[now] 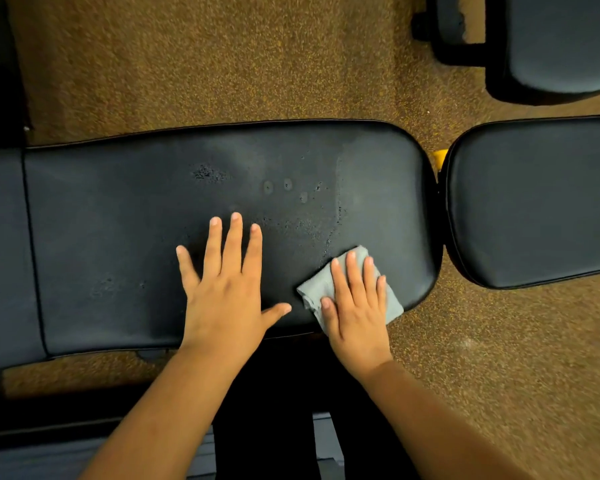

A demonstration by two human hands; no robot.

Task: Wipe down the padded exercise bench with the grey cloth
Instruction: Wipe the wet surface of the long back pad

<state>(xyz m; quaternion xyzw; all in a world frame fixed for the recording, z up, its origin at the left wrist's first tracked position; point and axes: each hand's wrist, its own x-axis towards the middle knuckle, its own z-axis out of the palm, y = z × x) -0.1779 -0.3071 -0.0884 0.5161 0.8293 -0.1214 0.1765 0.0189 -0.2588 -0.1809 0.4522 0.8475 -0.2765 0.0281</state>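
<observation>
Two bare forearms reach down from the bottom edge, over dark trouser legs (267, 410), to a black padded bench (118, 220). The left hand (227, 289) lies flat on the pad with its fingers straight and spread, thumb out to the right, gripping nothing. The right hand (355, 299) presses flat on a grey cloth (392, 303), fingers straight and close together, thumb on the cloth's left edge.

The cloth is soft, thin fabric folded into a rough, tilted rectangle, slightly bunched by the thumb. It sits on the near right corner of the pad, its lower corner hanging just over the edge.

The bench is smooth, faintly shiny vinyl with piped seams and rounded corners; its long axis runs left to right across the view. Wet droplets and dull smears (291, 192) dot the middle. A second pad (534, 202) follows to the right, with a yellow part (440, 157) in the gap. The floor (222, 64) is speckled brown-and-yellow rubber. Another black pad (561, 43) stands at top right.
</observation>
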